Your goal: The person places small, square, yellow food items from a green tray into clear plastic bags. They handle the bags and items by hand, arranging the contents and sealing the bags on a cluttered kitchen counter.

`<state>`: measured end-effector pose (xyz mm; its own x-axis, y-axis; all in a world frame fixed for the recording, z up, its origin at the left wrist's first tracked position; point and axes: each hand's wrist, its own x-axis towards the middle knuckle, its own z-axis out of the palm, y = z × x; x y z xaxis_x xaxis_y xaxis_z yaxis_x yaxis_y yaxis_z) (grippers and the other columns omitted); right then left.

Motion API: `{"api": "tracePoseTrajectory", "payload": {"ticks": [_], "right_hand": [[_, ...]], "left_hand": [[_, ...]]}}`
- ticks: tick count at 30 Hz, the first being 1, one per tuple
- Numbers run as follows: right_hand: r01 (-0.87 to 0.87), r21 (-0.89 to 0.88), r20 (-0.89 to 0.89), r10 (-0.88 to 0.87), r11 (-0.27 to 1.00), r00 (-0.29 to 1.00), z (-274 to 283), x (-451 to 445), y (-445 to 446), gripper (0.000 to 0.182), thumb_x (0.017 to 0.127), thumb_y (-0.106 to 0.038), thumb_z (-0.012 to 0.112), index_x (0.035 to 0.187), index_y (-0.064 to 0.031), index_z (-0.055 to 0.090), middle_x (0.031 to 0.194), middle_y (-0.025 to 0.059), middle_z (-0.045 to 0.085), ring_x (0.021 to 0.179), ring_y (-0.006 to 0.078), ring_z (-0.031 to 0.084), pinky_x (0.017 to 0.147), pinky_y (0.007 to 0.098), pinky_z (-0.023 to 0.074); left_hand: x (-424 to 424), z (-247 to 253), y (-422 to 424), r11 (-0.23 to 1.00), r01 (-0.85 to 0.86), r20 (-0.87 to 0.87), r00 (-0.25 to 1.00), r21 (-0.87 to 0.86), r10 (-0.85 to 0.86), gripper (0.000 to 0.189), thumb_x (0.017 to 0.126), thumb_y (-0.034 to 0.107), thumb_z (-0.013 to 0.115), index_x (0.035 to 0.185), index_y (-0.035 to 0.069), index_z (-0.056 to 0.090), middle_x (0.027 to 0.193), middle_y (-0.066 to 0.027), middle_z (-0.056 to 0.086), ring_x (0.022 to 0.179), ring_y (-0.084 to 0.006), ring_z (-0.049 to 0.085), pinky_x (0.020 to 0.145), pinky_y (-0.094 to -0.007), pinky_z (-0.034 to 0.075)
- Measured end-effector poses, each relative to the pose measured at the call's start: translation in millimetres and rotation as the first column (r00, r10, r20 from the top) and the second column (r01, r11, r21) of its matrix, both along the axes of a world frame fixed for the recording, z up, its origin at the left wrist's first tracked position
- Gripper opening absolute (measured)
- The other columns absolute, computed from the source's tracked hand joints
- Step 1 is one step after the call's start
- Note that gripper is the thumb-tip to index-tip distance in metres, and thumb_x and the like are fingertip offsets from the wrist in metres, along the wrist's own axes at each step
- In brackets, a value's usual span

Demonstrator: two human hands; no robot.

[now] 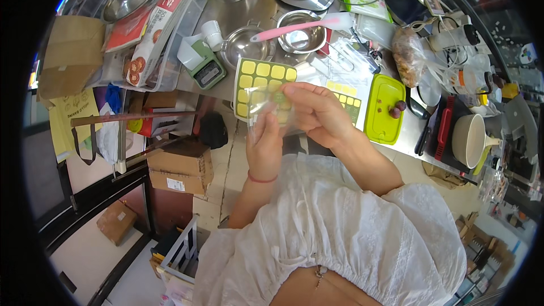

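Observation:
A small clear plastic bag [256, 112] is held up between my hands, over the table's front edge. My left hand [264, 138] grips its lower part, with the thumb pointing up. My right hand [321, 112] pinches the upper right of the clear plastic between thumb and fingers. Just behind lies a white-rimmed green tray [260, 72] with rows of yellow rounded squares, partly hidden by the bag and hands. Right of my right hand are smaller sheets [350, 104] printed with yellow squares. Farther right, a lime-green lid [384, 125] bears dark purple round pieces [397, 109] and small crumbs.
A pink-handled spatula [293, 29] rests across steel bowls [297, 46]. A green label printer [206, 68] stands left of them, beside a plastic bin [187, 21] of packages. A knife [423, 138] and cream pan [467, 140] lie right. Cardboard boxes [180, 170] sit below left.

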<state>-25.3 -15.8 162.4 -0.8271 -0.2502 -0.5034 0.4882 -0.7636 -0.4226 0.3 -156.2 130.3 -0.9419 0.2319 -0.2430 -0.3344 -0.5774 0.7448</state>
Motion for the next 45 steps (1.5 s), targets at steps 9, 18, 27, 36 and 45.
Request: {"api": "tracePoseTrajectory", "payload": {"ticks": [9,18,27,36,45], "right_hand": [[0.019,-0.028,0.000,-0.019,0.999,1.000,-4.4,3.9,-1.8,0.016,0.087,-0.012,0.060,0.099,0.0000,0.062,0.057,-0.0087,0.037,0.042,0.0018,0.023,0.039,0.0194,0.0169],[0.061,0.033,-0.010,-0.061,0.998,0.998,-5.9,7.7,-7.5,0.017,0.087,-0.013,0.062,0.099,-0.0006,0.062,0.061,-0.0072,0.046,0.044,0.0018,0.027,0.040,0.0198,0.0186],[0.100,0.262,-0.086,-0.080,0.960,0.993,-0.3,11.0,-17.5,0.015,0.085,-0.008,0.063,0.099,-0.0047,0.060,0.068,-0.0044,0.055,0.046,0.0002,0.031,0.041,0.0185,0.0195],[0.110,0.607,-0.306,0.104,0.787,0.946,-3.9,16.7,-8.8,0.023,0.080,-0.013,0.068,0.100,-0.0031,0.061,0.067,-0.0041,0.053,0.061,0.0048,0.049,0.052,0.0206,0.0381],[0.397,0.875,-0.479,0.375,0.276,0.794,-20.5,26.7,17.7,0.014,0.074,-0.013,0.071,0.081,-0.0028,0.065,0.075,0.0083,0.059,0.068,0.0160,0.056,0.063,0.0301,0.0448]], "left_hand": [[0.9,1.7,3.7,0.996,0.002,-0.004,1.000,0.093,-0.002,0.037,0.098,0.020,0.043,0.128,-0.001,0.042,0.127,-0.0089,0.046,0.118,-0.0209,0.045,0.101,-0.0424,0.036],[2.1,2.0,3.5,0.996,0.010,0.004,1.000,0.089,-0.011,0.036,0.097,0.020,0.043,0.127,-0.001,0.043,0.126,-0.0092,0.047,0.117,-0.0212,0.045,0.101,-0.0419,0.036],[4.8,-0.6,-0.3,0.996,0.061,-0.038,0.998,0.059,-0.059,0.037,0.098,0.020,0.042,0.128,-0.001,0.044,0.127,-0.0106,0.047,0.117,-0.0217,0.046,0.101,-0.0406,0.036],[9.7,-7.5,-10.1,0.953,0.155,0.018,0.988,-0.260,-0.156,0.041,0.097,0.022,0.042,0.131,-0.001,0.040,0.129,-0.0081,0.045,0.117,-0.0186,0.045,0.097,-0.0404,0.037],[9.7,-16.8,-11.8,0.921,0.228,0.013,0.972,-0.315,-0.236,0.033,0.094,0.022,0.051,0.113,-0.005,0.059,0.095,-0.0011,0.059,0.082,-0.0066,0.048,0.071,-0.0201,0.037]]}}
